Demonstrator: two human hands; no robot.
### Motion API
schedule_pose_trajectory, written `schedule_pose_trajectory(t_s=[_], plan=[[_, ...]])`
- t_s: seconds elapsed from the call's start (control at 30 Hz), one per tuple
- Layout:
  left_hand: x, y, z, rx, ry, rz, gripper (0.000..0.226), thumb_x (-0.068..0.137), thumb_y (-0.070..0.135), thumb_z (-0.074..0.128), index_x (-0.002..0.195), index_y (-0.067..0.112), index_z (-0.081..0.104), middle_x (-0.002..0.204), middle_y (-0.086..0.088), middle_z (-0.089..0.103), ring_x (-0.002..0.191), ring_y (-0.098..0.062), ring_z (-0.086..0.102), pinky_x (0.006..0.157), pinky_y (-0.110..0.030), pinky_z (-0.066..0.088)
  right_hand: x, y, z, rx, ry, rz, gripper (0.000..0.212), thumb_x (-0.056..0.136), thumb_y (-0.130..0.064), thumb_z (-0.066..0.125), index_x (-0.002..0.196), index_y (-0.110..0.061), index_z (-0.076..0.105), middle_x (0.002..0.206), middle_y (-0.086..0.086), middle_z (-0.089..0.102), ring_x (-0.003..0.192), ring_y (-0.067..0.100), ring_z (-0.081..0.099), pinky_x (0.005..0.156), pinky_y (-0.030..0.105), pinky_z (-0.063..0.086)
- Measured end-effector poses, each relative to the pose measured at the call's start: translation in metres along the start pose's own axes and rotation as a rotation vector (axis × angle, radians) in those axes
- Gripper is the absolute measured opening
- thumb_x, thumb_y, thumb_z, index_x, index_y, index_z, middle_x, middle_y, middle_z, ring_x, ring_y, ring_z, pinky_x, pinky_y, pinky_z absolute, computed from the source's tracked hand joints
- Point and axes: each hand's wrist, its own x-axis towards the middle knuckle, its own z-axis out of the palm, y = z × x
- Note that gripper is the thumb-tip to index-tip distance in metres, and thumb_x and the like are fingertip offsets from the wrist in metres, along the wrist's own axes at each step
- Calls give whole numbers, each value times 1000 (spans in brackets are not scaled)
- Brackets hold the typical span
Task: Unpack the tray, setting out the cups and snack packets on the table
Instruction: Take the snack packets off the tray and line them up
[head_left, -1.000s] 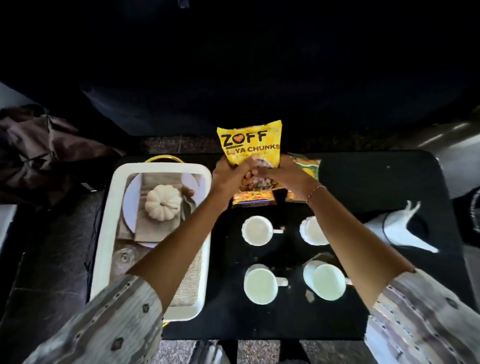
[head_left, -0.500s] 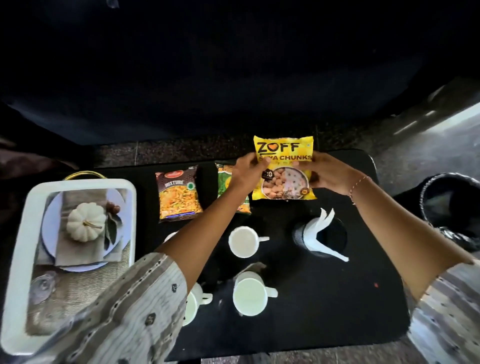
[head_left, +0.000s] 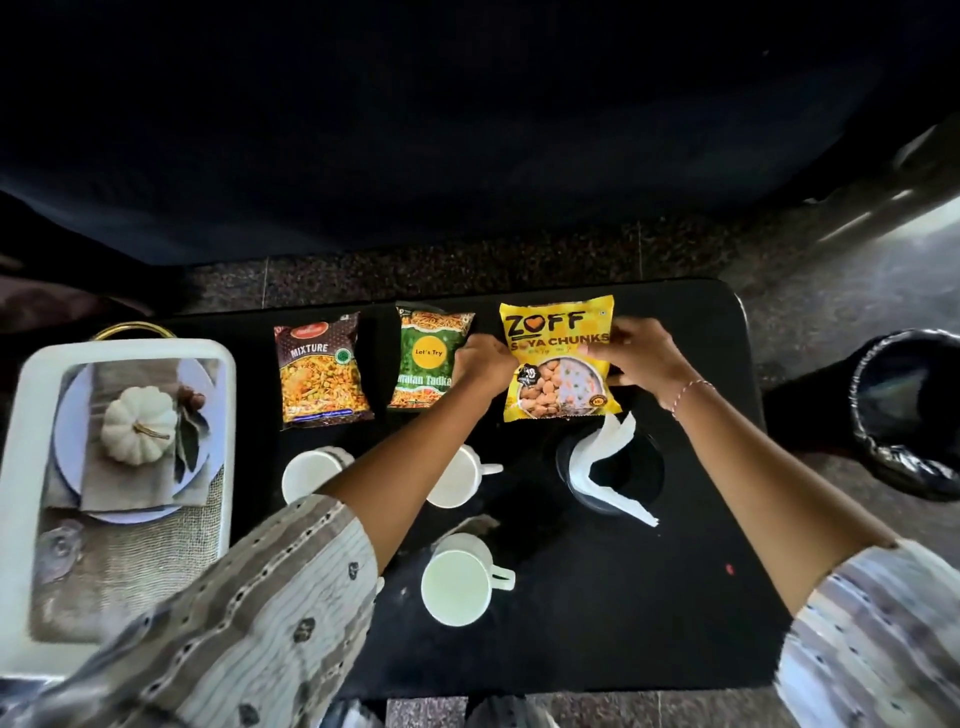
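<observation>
cups (head_left: 457, 579) and napkin holder (head_left: 610, 470) below yellow packet (head_left: 558, 364)

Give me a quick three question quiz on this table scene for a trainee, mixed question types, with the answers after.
1. True or false: the yellow Zoff soya chunks packet is held by both the left hand and the right hand.
2. Which packet lies farthest toward the white rectangular tray? A) the brown Mixture packet B) the green Let's Try packet C) the yellow packet
3. Fill in: the small white pumpkin sits on a folded napkin in the ____.

Key: 1 true; 2 A; 3 tray.
</observation>
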Motion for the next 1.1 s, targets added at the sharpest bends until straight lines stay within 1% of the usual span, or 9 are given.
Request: schedule_pose_trajectory(t_s=[0.17,0.33,0.47,0.6,0.7,0.77,0.87,0.97,1.1], plan=[[-2,0,-1,104,87,27,14,84,14,58,97,14,61,111,-10,63,85,-23,59,69,-29,48,-1,6,8,14,-47,-38,13,81,-19,70,84,-28,61,90,-8,64,78,3,62,57,16,55],[-21,4,0,181,196,107,21,86,13,55,107,13,58,108,-11,65,89,-28,62,67,-31,46,-5,6,8,-88,-25,-8,26,82,-33,67,103,-19,63,96,-1,66,90,20,64,72,36,59],[-35,-5,-6,499,374,453,32,90,12,50,122,11,49,120,-13,60,107,-30,59,83,-43,50,-13,4,0,-245,239,-36,45,82,-49,60,113,-16,59,97,4,67,93,23,63,75,33,52],[-25,-22,-27,788,232,412,69,85,31,61,143,25,23,157,-16,3,145,-34,6,110,-60,22,-19,-5,0,-218,125,18,57,82,-37,67,130,-15,44,118,14,62,99,28,64,79,38,57],[-18,-38,-42,713,144,310,85,83,40,63,146,29,7,155,-16,-21,144,-36,-17,109,-66,15,-22,-28,4,-534,411,-155,52,87,-27,61,133,-13,41,125,17,55,113,32,54,90,43,48],[-18,-48,-49,638,215,364,78,88,35,57,147,28,7,156,-17,-17,145,-35,-13,111,-63,16,-26,-57,17,-607,538,-375,38,91,-16,51,128,-12,48,122,16,56,110,32,53,85,43,49],[-20,-59,-60,472,339,454,59,95,16,42,148,23,16,158,-17,-3,146,-34,1,110,-54,34,-38,-101,71,-554,450,-614,39,86,1,45,120,-12,57,113,14,62,99,29,59,75,36,49],[-19,-69,-72,388,232,447,56,96,8,38,147,24,20,159,-13,0,144,-35,17,96,-48,50,-48,-103,143,-462,294,-418,39,88,-1,49,124,-15,54,112,12,65,99,28,63,79,33,52],[-19,-67,-87,327,88,398,57,95,9,43,147,22,22,158,-13,12,141,-34,28,106,-41,38,-44,-72,179,-366,181,-166,35,92,-15,48,127,-13,46,109,18,65,99,35,63,80,41,55]])
